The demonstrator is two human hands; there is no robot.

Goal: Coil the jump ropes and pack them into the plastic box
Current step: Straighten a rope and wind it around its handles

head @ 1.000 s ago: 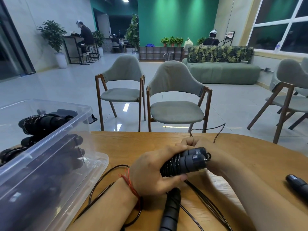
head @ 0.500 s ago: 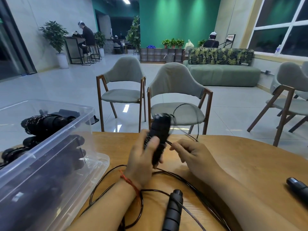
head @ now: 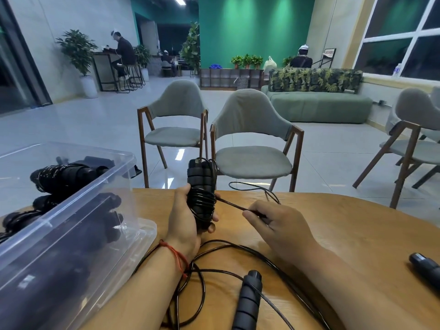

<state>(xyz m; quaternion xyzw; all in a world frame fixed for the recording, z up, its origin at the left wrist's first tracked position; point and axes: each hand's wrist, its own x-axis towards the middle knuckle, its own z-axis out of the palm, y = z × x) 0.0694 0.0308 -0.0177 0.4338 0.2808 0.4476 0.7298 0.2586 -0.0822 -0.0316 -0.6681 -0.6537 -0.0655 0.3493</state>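
While the left hand [head: 187, 226] clasps the upright black ribbed handles [head: 199, 182], the right hand [head: 279, 231] pinches the thin black cord [head: 232, 206] taut: lay every wrap snug.

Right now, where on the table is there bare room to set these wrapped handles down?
Bare table runs from the right hand out to the lone handle at the right edge, and to the far rim. Crowded: cord and another handle lie along the near edge; the plastic box fills the left.
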